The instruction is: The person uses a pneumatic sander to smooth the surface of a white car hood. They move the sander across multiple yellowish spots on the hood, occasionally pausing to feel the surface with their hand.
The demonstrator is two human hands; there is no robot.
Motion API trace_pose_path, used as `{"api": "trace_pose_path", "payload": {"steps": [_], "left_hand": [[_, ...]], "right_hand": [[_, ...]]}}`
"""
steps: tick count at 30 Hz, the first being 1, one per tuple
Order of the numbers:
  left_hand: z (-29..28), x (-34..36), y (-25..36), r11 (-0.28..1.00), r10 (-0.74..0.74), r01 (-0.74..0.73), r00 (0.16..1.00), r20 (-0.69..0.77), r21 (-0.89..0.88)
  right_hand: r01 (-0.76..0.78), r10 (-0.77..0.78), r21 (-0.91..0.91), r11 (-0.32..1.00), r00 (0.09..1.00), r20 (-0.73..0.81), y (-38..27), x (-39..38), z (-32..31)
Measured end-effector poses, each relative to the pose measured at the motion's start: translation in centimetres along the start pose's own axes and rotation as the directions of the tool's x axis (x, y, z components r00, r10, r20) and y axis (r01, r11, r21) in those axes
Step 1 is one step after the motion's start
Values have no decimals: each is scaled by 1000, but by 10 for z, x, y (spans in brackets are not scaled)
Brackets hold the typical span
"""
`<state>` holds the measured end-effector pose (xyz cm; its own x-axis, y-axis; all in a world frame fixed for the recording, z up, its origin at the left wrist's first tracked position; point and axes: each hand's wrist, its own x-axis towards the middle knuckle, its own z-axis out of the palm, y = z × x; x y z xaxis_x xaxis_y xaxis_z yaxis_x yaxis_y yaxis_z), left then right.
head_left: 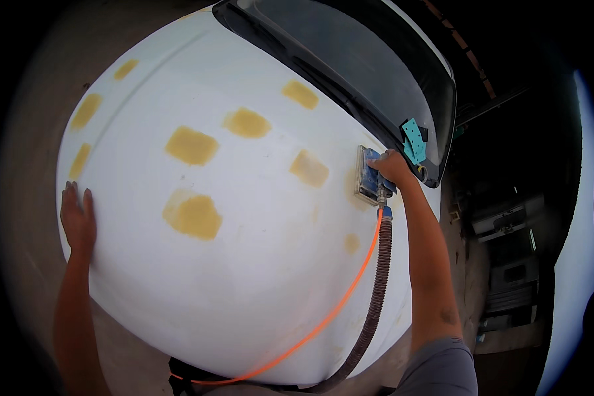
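My right hand (393, 166) is closed over the top of a blue air sander (371, 177), whose rectangular pad sits on the right side of a white car hood (264, 290). An orange air hose (333, 310) and a dark ribbed dust hose (378, 284) run from the sander down to the lower edge. Flat on the hood's left edge rests my left hand (78, 214), fingers stretched out and holding nothing. Several yellow filler patches (193, 216) dot the hood, and one (356, 188) shows partly beside the sander.
Beyond the hood lies the dark windshield (369, 59) with its wipers (323, 82). Turquoise perforated sanding sheets (413, 140) lie at the windshield's lower right corner. Grey and white panels (508, 284) stand off to the right. Brown floor (33, 132) shows at left.
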<state>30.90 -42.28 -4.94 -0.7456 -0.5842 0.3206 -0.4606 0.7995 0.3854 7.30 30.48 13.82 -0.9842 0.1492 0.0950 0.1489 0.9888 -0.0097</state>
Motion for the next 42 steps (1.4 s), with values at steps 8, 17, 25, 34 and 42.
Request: {"api": "trace_pose_path", "payload": {"steps": [8,17,25,34,42], "left_hand": [[1,-2,-11,999,16,-15,999,-35,29],[19,3,-11,1000,0,0,1000,-7,13],[3,4,-7,999,-24,23,999,23,29],[-7,1,-6,996,-27,25,999,24,80],[10,2,-13,996,-13,12,1000,13,89]], "right_hand": [[3,-7,42,999,995,100,-25,10,-9],[-36,35,13,999,996,85,1,34,0],[-31,28,20,999,993,117,-14,13,-12],[46,-44,-34,998,997,58,-35,4,-2],[-92,79,95,991,988,135,-19,37,-4]]}}
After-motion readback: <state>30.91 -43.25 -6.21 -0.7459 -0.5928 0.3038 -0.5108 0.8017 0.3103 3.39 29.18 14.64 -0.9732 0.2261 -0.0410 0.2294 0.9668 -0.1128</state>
